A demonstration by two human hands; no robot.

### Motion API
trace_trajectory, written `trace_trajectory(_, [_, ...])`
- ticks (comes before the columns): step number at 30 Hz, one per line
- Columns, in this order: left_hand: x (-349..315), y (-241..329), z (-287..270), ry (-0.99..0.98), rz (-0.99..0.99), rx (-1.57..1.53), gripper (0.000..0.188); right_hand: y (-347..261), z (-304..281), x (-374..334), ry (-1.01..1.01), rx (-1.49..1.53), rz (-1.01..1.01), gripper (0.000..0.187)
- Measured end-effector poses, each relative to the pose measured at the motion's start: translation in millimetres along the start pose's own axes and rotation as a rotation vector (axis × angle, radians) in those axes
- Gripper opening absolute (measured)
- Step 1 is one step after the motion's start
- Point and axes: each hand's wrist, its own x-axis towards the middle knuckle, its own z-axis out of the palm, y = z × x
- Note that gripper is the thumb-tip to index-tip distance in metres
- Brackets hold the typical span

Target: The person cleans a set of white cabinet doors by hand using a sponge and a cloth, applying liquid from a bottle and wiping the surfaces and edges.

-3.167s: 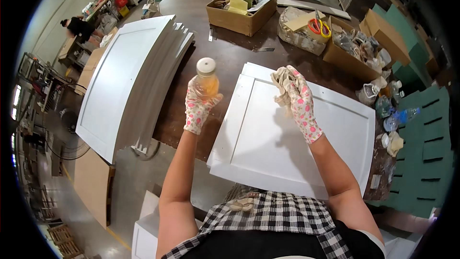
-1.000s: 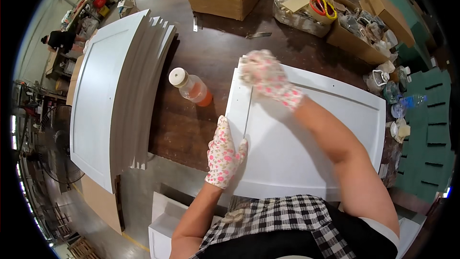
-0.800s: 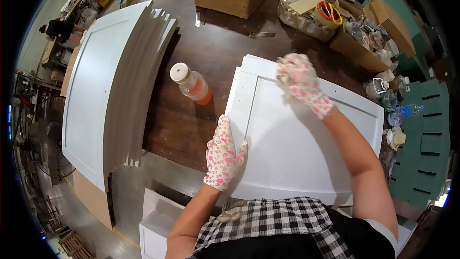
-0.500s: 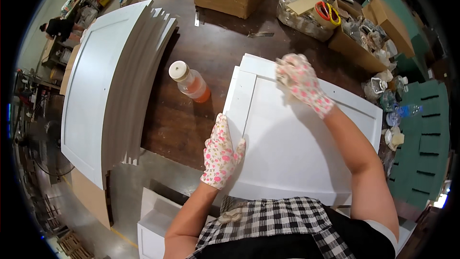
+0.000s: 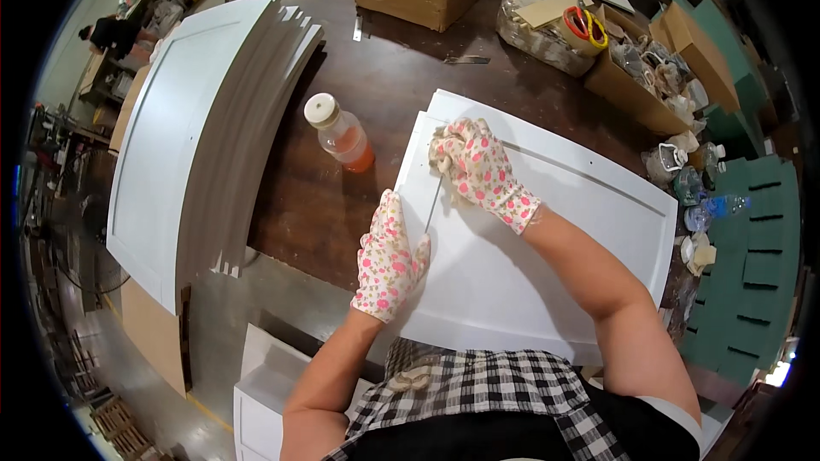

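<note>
A white framed cabinet door panel (image 5: 547,265) lies in front of me on a dark brown table, on top of at least one more panel. My right hand (image 5: 489,166), in a floral glove, is closed around a crumpled beige rag (image 5: 441,147). It presses the rag on the frame near the panel's far left corner. My left hand (image 5: 389,263), gloved alike, rests along the panel's left edge, fingers stretched out and thumb apart, gripping nothing. Left of the panel stands a capped clear bottle (image 5: 345,141) with orange liquid.
A stack of white panels (image 5: 171,145) stands at the left. At the back are a cardboard box (image 5: 410,0), red and yellow tape rolls (image 5: 586,30) and another box of wrapped items (image 5: 649,77). Plastic bottles (image 5: 694,183) line the right side. A person (image 5: 111,34) is far off at upper left.
My right hand has moved left with the rag, from the panel's far edge to its far left corner area. My left hand stays on the left edge, barely shifted.
</note>
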Motion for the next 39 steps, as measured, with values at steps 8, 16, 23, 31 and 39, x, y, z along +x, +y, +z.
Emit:
trace_trajectory(8, [0.2,3.4,-3.8,-0.006,-0.024,0.002,0.076,-18.1,-1.8,7.7,-0.014,-0.131,0.25,0.015])
trace_trajectory(16, [2.1,2.8,2.7,0.005,0.01,-0.028,0.075,17.4,6.6,70.1,-0.087,-0.408,0.41,0.023])
trace_trajectory(23, [2.6,4.1,2.2,-0.012,-0.011,-0.009,0.075,-4.2,28.0,42.9,-0.051,-0.184,0.211,0.013])
trace_trajectory(31, [0.7,6.0,-5.3,-0.005,-0.014,-0.043,0.074,126.5,-130.7,-156.3,0.048,-0.735,0.516,0.013])
trace_trajectory(39, [2.4,-7.6,4.3,0.008,0.083,-0.037,0.078,133.7,-130.6,-187.8,0.094,-0.693,0.634,0.018])
